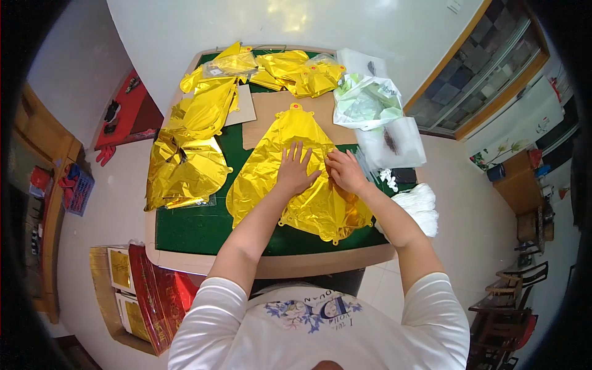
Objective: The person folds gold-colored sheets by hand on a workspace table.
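Observation:
A large gold foil sheet (265,163), roughly triangular with small tabs along its edges and a red dot at its top tab, lies on the green table (185,234). My left hand (296,168) rests flat on its middle with the fingers spread. Just to the right, my right hand (345,171) has its fingers bent together at the foil's right edge; whether they pinch the foil is too small to tell. Under the foil's top part is a brown cardboard sheet (262,105).
More gold foil pieces (191,166) lie along the table's left and back. On the right are a green-white plastic bag (367,102), clear packets (394,145), small white pieces (388,179), a black object (404,176) and a white bundle (419,209). An open carton (105,296) stands at lower left.

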Available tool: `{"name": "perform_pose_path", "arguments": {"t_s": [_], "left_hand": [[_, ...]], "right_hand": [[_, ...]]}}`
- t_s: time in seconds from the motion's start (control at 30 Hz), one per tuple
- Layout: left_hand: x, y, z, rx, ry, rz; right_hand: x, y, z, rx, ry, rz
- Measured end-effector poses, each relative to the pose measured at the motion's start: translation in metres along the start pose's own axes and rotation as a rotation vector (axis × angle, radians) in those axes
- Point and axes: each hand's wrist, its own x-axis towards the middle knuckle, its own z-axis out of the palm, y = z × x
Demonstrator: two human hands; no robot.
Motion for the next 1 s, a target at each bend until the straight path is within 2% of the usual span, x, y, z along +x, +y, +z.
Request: {"name": "perform_pose_path", "arguments": {"t_s": [0.27,0.33,0.37,0.43,0.57,0.63,0.73,0.87,0.93,1.0], "left_hand": [[-0.001,-0.001,-0.001,-0.018,0.005,-0.003],[-0.001,0.0,0.0,-0.021,0.006,-0.004],[-0.001,0.0,0.002,-0.024,0.006,-0.003],[0.0,-0.002,0.006,-0.032,0.047,0.006],[0.0,-0.002,0.006,-0.036,0.058,0.007],[-0.001,-0.002,0.005,-0.033,0.05,0.005],[-0.001,-0.002,0.003,-0.023,0.032,0.006],[-0.001,-0.002,0.004,-0.022,0.028,0.0],[0.0,-0.003,0.007,-0.01,0.039,0.005],[-0.002,-0.002,0.004,-0.023,0.045,0.011]], "right_hand": [[0.002,0.008,0.004,-0.048,0.018,-0.023],[0.008,0.019,0.011,0.052,0.204,0.004],[0.01,0.017,0.008,0.05,0.202,0.004],[0.016,0.012,0.005,-0.088,0.222,0.287],[0.028,0.019,0.003,-0.09,0.216,0.368],[0.034,0.024,-0.001,-0.005,0.035,0.468],[0.043,0.036,0.008,0.078,0.029,0.579],[0.045,0.032,-0.003,0.115,-0.012,0.605],[0.044,0.03,-0.003,0.182,0.031,0.679],[0.04,0.033,0.005,0.187,0.038,0.646]]}}
